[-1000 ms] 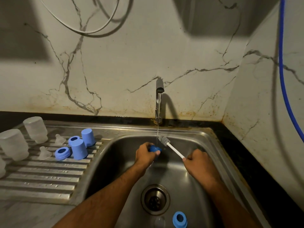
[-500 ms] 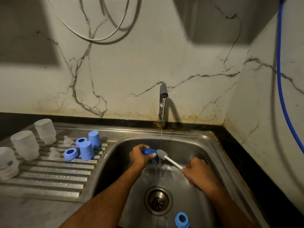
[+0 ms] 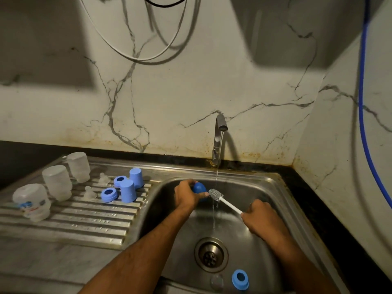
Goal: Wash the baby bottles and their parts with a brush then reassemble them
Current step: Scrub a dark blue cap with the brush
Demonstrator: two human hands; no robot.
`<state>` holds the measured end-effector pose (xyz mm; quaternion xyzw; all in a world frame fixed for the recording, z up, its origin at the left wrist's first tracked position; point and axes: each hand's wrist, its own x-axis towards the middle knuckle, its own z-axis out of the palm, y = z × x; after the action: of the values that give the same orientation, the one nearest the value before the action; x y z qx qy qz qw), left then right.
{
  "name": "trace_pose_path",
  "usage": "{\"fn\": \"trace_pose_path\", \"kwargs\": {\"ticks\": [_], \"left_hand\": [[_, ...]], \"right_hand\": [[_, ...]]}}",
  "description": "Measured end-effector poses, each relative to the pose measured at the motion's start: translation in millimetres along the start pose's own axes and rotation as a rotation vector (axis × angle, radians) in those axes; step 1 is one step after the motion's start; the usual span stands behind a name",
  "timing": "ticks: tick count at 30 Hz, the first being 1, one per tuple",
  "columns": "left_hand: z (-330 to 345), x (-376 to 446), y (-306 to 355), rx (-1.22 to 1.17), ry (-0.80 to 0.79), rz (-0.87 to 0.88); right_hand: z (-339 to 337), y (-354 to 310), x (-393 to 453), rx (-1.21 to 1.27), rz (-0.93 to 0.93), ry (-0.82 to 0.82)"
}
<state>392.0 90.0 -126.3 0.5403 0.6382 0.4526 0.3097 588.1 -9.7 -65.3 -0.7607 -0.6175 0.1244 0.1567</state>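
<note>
My left hand (image 3: 187,197) grips a blue bottle cap (image 3: 199,188) over the sink basin (image 3: 265,192), just left of the thin water stream. My right hand (image 3: 262,219) holds the white handle of a small brush (image 3: 216,195), whose grey bristle head touches the cap's opening side. A blue collar ring (image 3: 240,280) and a clear teat (image 3: 216,282) lie at the basin's near edge. On the drainboard (image 3: 74,221) stand three upturned clear bottles (image 3: 57,182), two blue caps (image 3: 128,190), two blue rings (image 3: 109,195) and two clear teats (image 3: 90,193).
The tap (image 3: 218,136) runs a thin stream into the basin, above the drain (image 3: 211,254). A blue hose (image 3: 362,102) hangs along the right wall and white and black cables (image 3: 135,58) loop on the marble backsplash. Black counter borders the sink on the right.
The brush head has come down from beside the stream to the blue cap's opening. My left hand has turned the cap and shifted slightly left. The camera view has tilted.
</note>
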Motion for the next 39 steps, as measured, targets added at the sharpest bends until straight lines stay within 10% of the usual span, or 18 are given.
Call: {"fn": "trace_pose_path", "kwargs": {"ticks": [39], "left_hand": [[-211.2, -85.3, -57.7, 0.181, 0.227, -0.034]], "right_hand": [[18.1, -127.9, -103.2, 0.062, -0.244, -0.043]]}}
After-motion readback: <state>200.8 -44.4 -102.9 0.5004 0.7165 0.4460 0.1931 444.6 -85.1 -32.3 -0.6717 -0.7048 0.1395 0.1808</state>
